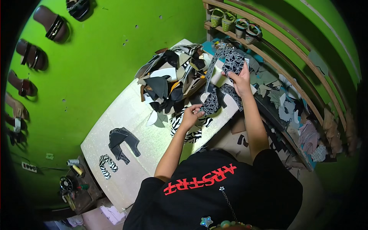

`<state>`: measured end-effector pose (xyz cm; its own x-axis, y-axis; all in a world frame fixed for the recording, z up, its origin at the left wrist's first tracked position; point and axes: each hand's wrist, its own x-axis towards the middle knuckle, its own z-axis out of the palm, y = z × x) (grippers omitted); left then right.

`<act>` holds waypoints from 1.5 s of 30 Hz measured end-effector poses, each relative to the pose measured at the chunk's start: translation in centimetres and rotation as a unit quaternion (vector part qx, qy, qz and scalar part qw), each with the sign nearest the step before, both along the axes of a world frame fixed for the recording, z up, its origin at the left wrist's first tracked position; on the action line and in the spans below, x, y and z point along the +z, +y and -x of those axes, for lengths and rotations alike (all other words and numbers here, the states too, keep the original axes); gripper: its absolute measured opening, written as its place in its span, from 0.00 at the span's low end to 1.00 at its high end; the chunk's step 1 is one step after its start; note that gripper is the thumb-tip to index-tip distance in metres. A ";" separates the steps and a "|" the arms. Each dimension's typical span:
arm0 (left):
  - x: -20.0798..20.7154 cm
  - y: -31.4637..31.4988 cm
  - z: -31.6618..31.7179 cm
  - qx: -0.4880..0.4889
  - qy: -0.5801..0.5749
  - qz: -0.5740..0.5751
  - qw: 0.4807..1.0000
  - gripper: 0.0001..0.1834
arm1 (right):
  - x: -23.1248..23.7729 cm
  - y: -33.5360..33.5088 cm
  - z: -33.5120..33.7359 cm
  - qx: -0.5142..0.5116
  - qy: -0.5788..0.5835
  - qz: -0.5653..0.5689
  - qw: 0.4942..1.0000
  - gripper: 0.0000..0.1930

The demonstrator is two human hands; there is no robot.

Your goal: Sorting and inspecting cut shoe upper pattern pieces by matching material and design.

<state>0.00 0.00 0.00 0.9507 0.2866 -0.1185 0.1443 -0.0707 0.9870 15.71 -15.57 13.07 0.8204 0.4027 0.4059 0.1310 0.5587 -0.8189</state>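
Grey-and-black patterned cut-out [231, 60] held up above the pile of cut pieces [168, 82] at the far end of the white table [115, 126], stretched between both hands. Gripped at its upper end by the right hand [240, 79], fingers closed round the edge, thumb hidden behind the material. Pinched at its lower end by the left hand [190, 115], fingertips shut on the rounded tip just over a zebra-striped scrap [191, 132]. Probably best handled with light, even tension, enough to lift the piece free of the heap without creasing or dragging neighbouring scraps along. Likely wise also to keep the pinch near the edge, leaving the printed face open to view. Lay apart on the near table: a dark grey piece [122, 142] and a small zebra piece [107, 165].
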 end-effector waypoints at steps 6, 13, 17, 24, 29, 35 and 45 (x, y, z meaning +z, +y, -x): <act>1.8 3.2 6.8 -0.018 0.025 0.200 0.979 0.16 | 1.1 4.6 5.1 0.048 -0.046 0.014 0.998 0.31; 2.2 8.5 17.2 0.187 0.009 0.326 0.927 0.12 | 0.1 13.1 11.4 0.052 -0.008 0.018 0.998 0.18; 0.2 12.8 23.1 0.287 -0.053 0.371 0.881 0.12 | -1.4 16.8 16.4 0.243 0.043 0.066 0.967 0.15; -0.3 17.4 31.8 0.339 -0.205 0.369 0.841 0.06 | -5.3 24.6 26.1 0.328 0.024 0.147 0.933 0.09; 0.4 18.6 35.8 0.411 -0.136 0.329 0.839 0.09 | -9.9 28.0 28.9 0.281 0.006 0.259 0.924 0.10; -2.9 21.8 38.9 0.498 -0.076 0.226 0.834 0.16 | -13.9 31.5 31.8 0.198 -0.142 0.420 0.874 0.18; -5.7 25.6 40.6 0.567 -0.013 0.131 0.813 0.16 | -17.1 35.2 32.4 0.240 -0.175 0.431 0.852 0.10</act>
<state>-40.64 25.61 -5.74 0.0953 0.9487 -0.3015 -0.0518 0.3072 0.9502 -16.66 19.68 -4.08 0.3657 0.9304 -0.0241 0.3772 -0.1718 -0.9101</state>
